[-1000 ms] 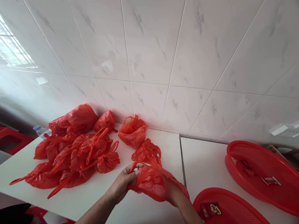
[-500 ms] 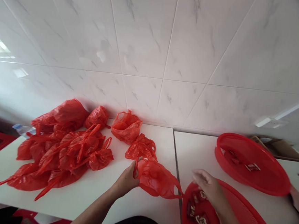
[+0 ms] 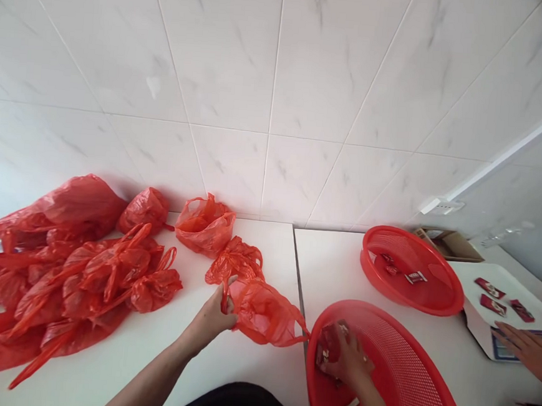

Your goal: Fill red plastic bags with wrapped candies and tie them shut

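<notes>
Packets (image 3: pixel 325 345): saw these in near basket (image 3: pixel 424 396) at right, under right hand (image 3: pixel 355 363); could not make out whether clamped or merely touched. Seemed mid-gathering, probably called next for sure grasp. Slightly farther, leftward, pinched red bag (image 3: pixel 269 315) by left edge with left hand (image 3: pixel 213 314).

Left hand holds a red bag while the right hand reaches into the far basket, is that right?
Not quite: the head view shows the right hand in the near basket. The left hand does hold a red bag.
</notes>
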Demonstrator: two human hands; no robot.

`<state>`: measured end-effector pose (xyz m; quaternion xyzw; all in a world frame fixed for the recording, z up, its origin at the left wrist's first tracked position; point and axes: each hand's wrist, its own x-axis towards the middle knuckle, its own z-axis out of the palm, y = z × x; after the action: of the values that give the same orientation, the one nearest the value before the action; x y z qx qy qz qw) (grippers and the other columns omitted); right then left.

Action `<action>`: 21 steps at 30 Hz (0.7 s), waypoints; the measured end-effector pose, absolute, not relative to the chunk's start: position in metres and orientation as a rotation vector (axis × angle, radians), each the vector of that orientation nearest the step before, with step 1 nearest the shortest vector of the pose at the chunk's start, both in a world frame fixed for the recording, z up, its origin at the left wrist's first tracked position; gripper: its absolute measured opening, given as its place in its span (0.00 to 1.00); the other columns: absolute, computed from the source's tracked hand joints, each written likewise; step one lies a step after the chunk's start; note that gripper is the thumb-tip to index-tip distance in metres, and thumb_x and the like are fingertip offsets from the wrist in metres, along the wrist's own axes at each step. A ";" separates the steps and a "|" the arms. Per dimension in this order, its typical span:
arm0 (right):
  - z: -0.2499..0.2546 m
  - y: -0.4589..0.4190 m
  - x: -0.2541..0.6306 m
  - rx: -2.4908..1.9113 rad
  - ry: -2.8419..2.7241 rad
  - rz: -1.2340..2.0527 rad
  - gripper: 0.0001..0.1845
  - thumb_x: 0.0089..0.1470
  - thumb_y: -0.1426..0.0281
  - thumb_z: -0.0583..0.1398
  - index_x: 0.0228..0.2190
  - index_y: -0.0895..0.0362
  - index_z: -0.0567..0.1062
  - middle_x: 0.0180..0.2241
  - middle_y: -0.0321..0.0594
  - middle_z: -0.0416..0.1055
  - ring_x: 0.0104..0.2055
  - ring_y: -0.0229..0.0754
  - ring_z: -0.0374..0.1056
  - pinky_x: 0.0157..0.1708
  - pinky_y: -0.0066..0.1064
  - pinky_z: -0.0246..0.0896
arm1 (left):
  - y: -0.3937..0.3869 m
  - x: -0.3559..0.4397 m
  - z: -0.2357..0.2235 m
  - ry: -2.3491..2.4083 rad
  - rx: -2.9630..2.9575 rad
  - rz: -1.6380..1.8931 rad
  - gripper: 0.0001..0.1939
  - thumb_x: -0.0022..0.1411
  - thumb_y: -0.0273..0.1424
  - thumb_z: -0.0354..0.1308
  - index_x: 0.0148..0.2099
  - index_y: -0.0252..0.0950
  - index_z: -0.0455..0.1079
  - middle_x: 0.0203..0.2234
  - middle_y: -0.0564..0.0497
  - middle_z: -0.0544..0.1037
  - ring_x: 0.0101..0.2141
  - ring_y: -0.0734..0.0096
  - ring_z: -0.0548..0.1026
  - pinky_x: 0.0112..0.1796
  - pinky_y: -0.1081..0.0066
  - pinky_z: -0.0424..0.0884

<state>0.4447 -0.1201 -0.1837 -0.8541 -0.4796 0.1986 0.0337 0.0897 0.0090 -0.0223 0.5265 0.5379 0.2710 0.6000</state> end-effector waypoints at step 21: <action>-0.107 -0.085 0.410 -2.004 -0.906 0.566 0.14 0.49 0.59 0.57 0.36 0.54 0.70 0.38 0.43 0.72 0.40 0.49 0.69 0.42 0.38 0.63 | -0.001 0.089 -0.030 1.108 1.090 0.665 0.49 0.45 0.20 0.57 0.67 0.39 0.42 0.20 0.63 0.57 0.21 0.81 0.58 0.25 0.75 0.66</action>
<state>0.4103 -0.0849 -0.1070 -0.8002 -0.3617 0.2259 0.4216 0.0886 -0.0006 -0.0297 0.4826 0.4902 0.2943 0.6635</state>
